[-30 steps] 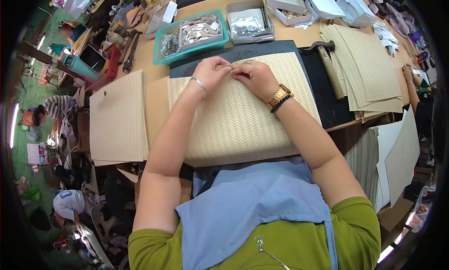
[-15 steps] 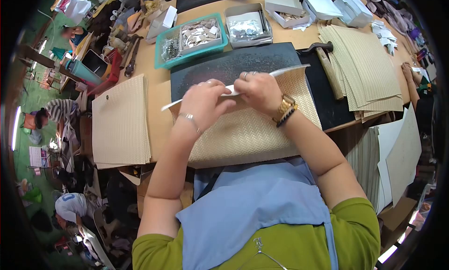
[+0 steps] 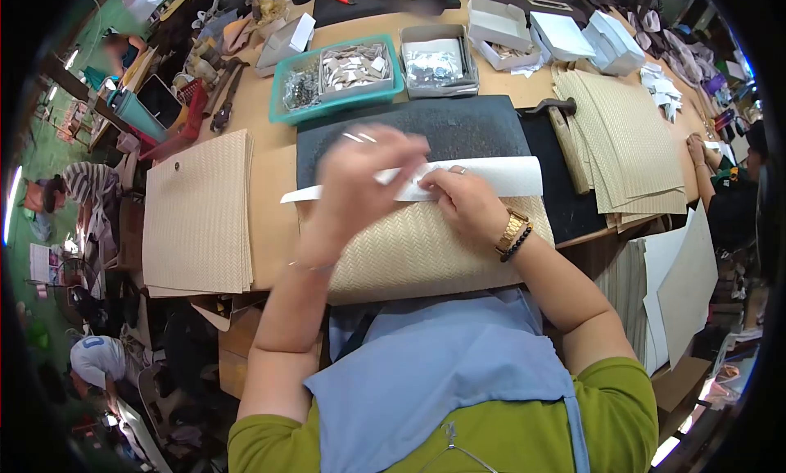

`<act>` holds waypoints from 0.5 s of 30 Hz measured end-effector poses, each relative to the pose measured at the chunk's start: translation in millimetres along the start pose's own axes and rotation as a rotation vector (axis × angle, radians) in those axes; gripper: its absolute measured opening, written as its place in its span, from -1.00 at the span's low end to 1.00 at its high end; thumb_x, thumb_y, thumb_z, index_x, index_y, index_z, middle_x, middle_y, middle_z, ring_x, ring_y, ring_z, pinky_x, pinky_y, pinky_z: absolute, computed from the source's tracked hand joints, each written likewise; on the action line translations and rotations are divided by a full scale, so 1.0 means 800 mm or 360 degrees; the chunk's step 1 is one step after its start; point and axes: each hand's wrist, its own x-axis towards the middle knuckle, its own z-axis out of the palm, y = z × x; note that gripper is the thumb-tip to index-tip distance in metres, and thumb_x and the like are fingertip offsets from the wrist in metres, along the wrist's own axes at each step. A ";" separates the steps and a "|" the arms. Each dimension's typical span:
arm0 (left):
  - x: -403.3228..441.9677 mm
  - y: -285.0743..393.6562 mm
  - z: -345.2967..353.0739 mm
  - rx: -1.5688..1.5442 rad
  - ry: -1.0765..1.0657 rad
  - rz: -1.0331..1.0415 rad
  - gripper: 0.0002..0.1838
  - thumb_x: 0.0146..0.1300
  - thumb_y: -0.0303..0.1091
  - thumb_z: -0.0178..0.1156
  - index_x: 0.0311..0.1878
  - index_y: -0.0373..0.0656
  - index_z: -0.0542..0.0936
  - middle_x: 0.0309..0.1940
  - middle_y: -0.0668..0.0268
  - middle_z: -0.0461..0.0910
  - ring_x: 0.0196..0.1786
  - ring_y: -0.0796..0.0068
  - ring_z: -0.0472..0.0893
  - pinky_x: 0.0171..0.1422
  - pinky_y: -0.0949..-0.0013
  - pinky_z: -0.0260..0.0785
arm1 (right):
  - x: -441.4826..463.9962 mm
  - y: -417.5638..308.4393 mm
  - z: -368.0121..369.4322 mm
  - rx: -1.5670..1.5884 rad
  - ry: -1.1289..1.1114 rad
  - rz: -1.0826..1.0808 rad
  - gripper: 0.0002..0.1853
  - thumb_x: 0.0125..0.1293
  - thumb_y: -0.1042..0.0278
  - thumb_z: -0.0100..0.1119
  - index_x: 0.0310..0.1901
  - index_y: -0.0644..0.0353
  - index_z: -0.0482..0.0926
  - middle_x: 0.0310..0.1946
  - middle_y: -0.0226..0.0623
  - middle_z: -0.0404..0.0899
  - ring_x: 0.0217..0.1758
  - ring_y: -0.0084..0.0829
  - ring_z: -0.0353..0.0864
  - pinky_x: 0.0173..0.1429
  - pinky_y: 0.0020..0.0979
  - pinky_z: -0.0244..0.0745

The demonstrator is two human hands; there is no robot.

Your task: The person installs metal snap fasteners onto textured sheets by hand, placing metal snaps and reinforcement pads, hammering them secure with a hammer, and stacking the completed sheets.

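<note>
A cream woven-pattern sheet (image 3: 426,256) lies in front of me, its near part curving over the table's front edge. Its far edge is turned up, so a white backing strip (image 3: 499,174) faces me. My right hand (image 3: 468,199), wearing a gold watch, has its fingers closed on this turned-up edge; a small shiny spot shows by the fingertips. My left hand (image 3: 364,178) is raised just left of it, above the strip. Motion smears its fingers, and whether they hold anything is unclear. Under the sheet lies a dark board (image 3: 483,125).
Woven sheets are stacked at left (image 3: 201,219) and right (image 3: 626,137). A hammer (image 3: 569,149) lies right of the board. Behind it stand a teal tray (image 3: 278,92) of small pieces and an open box (image 3: 442,92) with clear bags. Another person's arm (image 3: 698,158) rests at far right.
The turned-up edge now shows a wider white strip. My left hand has lifted off the edge and is in motion. My right hand has shifted slightly right and toward me.
</note>
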 end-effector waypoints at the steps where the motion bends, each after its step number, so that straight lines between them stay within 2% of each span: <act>1: -0.017 -0.040 0.001 0.0391 -0.0197 -0.0162 -0.63 0.33 -0.24 0.20 0.15 -0.14 0.50 -0.26 0.24 0.54 -0.13 0.26 0.61 -0.06 0.14 0.53 | 0.000 0.001 -0.001 0.0049 -0.0023 0.0059 -0.77 0.23 0.56 0.06 -0.07 0.21 0.55 -0.25 -0.13 0.66 -0.10 -0.07 0.62 0.03 -0.12 0.53; 2: -0.038 -0.072 0.001 0.0741 -0.0437 -0.0242 -0.67 0.31 -0.24 0.22 0.09 -0.13 0.54 -0.27 0.24 0.55 -0.16 0.25 0.63 -0.08 0.14 0.52 | 0.002 0.004 -0.002 0.0096 -0.0045 0.0116 -0.74 0.22 0.60 0.02 -0.05 0.22 0.53 -0.24 -0.12 0.66 -0.08 -0.05 0.62 0.04 -0.11 0.52; 4: -0.071 -0.114 0.004 0.1102 -0.0703 -0.0153 -0.75 0.29 -0.25 0.26 -0.01 -0.11 0.62 -0.30 0.23 0.59 -0.21 0.24 0.65 -0.12 0.15 0.52 | 0.010 0.008 -0.006 0.0355 -0.0102 0.0172 -0.73 0.19 0.63 -0.01 -0.05 0.25 0.48 -0.26 -0.09 0.70 -0.10 -0.05 0.69 0.03 -0.14 0.56; 6: -0.083 -0.128 0.005 0.1220 -0.0714 -0.0105 -0.82 0.27 -0.26 0.31 -0.12 -0.09 0.70 -0.32 0.23 0.62 -0.27 0.22 0.68 -0.15 0.16 0.52 | 0.034 -0.004 -0.032 0.0447 -0.0296 0.0343 -0.74 0.19 0.63 0.00 -0.06 0.25 0.47 -0.27 -0.09 0.72 -0.13 -0.06 0.73 0.01 -0.17 0.58; 7: -0.084 -0.129 0.007 0.1219 -0.0650 -0.0153 -0.83 0.25 -0.26 0.32 -0.17 -0.11 0.70 -0.32 0.22 0.61 -0.27 0.17 0.66 -0.15 0.16 0.52 | 0.052 -0.002 -0.043 0.0265 -0.0300 0.0183 -0.74 0.21 0.66 -0.04 -0.07 0.25 0.48 -0.31 -0.19 0.72 -0.20 -0.26 0.76 -0.05 -0.31 0.62; 8: -0.085 -0.129 0.010 0.1215 -0.0586 -0.0201 -0.84 0.23 -0.26 0.32 -0.22 -0.13 0.71 -0.33 0.22 0.60 -0.27 0.13 0.65 -0.14 0.15 0.52 | 0.077 0.010 -0.050 0.0168 -0.0274 -0.0021 -0.75 0.23 0.64 -0.01 -0.06 0.23 0.49 -0.30 -0.21 0.72 -0.18 -0.34 0.76 -0.06 -0.35 0.61; 9: -0.086 -0.129 0.011 0.1213 -0.0530 -0.0244 -0.84 0.22 -0.26 0.33 -0.27 -0.14 0.71 -0.33 0.22 0.59 -0.27 0.08 0.63 -0.14 0.15 0.52 | 0.105 0.016 -0.055 0.0206 -0.0202 -0.0073 -0.79 0.25 0.59 0.04 -0.09 0.24 0.52 -0.32 -0.22 0.71 -0.20 -0.39 0.74 -0.08 -0.38 0.59; 10: -0.087 -0.129 0.011 0.1304 -0.0550 -0.0255 -0.85 0.21 -0.26 0.34 -0.28 -0.13 0.72 -0.34 0.25 0.59 -0.27 0.14 0.63 -0.13 0.17 0.49 | 0.133 0.013 -0.061 0.0105 -0.0080 -0.0125 -0.86 0.28 0.54 0.09 -0.14 0.27 0.55 -0.32 -0.23 0.70 -0.21 -0.42 0.73 -0.10 -0.40 0.58; 12: -0.088 -0.130 0.009 0.1490 -0.0599 -0.0274 -0.86 0.21 -0.26 0.37 -0.28 -0.10 0.73 -0.36 0.33 0.60 -0.27 0.26 0.62 -0.12 0.22 0.44 | 0.200 0.042 -0.053 0.0001 0.0058 -0.0158 -0.87 0.31 0.47 0.15 -0.15 0.26 0.62 -0.28 -0.20 0.73 -0.22 -0.34 0.73 -0.08 -0.37 0.59; 15: -0.080 -0.122 0.008 0.1790 -0.0620 0.0146 -0.88 0.16 -0.21 0.40 -0.37 -0.01 0.72 -0.38 0.44 0.59 -0.28 0.36 0.57 -0.12 0.21 0.33 | 0.274 0.075 -0.033 -0.0350 0.0054 -0.0223 -0.79 0.28 0.31 0.16 -0.12 0.11 0.71 -0.24 -0.12 0.73 -0.13 -0.11 0.74 0.00 -0.18 0.60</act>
